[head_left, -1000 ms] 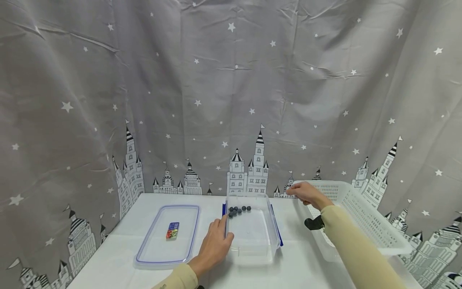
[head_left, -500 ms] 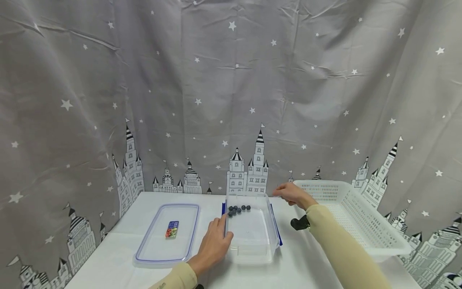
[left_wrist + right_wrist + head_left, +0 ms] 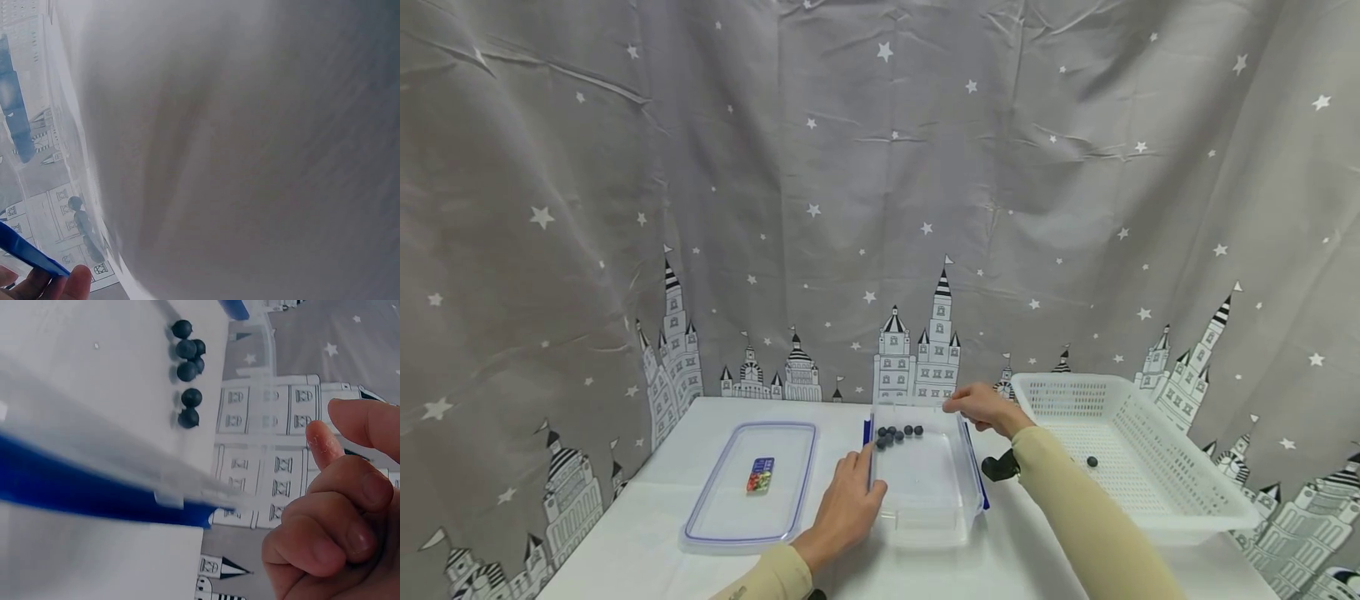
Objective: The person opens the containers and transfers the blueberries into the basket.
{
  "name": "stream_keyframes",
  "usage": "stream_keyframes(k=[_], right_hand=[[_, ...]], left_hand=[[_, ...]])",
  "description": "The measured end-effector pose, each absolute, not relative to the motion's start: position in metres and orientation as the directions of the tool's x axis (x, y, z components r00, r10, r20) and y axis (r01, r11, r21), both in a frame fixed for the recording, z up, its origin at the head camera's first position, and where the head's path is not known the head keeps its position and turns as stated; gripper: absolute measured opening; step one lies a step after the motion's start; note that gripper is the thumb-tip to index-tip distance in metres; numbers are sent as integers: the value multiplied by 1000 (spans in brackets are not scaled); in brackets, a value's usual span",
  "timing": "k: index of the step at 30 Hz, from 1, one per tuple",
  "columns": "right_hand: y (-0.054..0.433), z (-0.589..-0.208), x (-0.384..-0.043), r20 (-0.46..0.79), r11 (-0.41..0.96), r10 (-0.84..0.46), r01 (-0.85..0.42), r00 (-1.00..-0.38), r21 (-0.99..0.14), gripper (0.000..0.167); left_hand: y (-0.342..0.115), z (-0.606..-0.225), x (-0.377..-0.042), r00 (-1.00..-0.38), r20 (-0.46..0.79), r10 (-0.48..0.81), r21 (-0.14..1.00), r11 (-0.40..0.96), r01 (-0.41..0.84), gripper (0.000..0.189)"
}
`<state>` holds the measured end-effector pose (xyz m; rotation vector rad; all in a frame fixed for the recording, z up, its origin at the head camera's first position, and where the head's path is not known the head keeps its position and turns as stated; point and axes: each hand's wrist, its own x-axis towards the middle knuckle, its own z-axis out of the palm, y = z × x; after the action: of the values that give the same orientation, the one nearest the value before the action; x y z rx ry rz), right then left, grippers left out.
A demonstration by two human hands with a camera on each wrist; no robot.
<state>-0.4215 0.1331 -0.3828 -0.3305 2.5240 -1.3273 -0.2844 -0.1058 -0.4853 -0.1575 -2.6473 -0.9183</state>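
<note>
A clear plastic food container [image 3: 925,492] with blue side latches stands mid-table. Several blueberries [image 3: 890,435] lie in its far left part, also seen in a row in the right wrist view. My left hand [image 3: 846,504] grips the container's left side; in the left wrist view its fingertips [image 3: 76,284] are at a blue latch [image 3: 28,253]. Over the container's far right corner hovers my right hand [image 3: 985,407]. In the right wrist view its thumb and index finger stand apart with nothing between them, the other fingers curled. A single blueberry [image 3: 1092,461] lies in the white basket [image 3: 1195,475].
The container's lid [image 3: 730,533], clear with a blue seal and a fruit label [image 3: 760,476], lies flat at the left of the white table [image 3: 647,533]. The basket stands at the right. A grey curtain [image 3: 820,167] with castles and stars hangs behind the table.
My right hand has moved left from above the basket to the container's far right corner. The blueberry in the basket has come into view. My left hand stays put.
</note>
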Motion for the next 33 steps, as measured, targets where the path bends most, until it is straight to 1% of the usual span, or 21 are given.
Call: stream_keyframes(k=[9,16,22,28,33], right_hand=[[112,-388,-421,-134,540,-365,-93,-921,-836,40],[99,-394,-422,-119,530,-390,-117,-913,-840,33],[88,-400,-423,-132,519,-386,-97,-913,-849,33],[81,-410,-422,-123,507,-375,-93,-919,-857,29],[74,-419,-424,-130,489,-333,-53,-934,-871,28]], left_hand=[[-105,-484,-283,-945,327,-9,588,785,196,65],[-105,-483,-283,-946,324,-10,580,792,190,65],[-105,-482,-283,-946,325,-12,583,789,191,65],[-105,-482,-283,-944,329,-12,583,789,193,66],[-106,-484,-284,-941,338,-8,575,794,200,66]])
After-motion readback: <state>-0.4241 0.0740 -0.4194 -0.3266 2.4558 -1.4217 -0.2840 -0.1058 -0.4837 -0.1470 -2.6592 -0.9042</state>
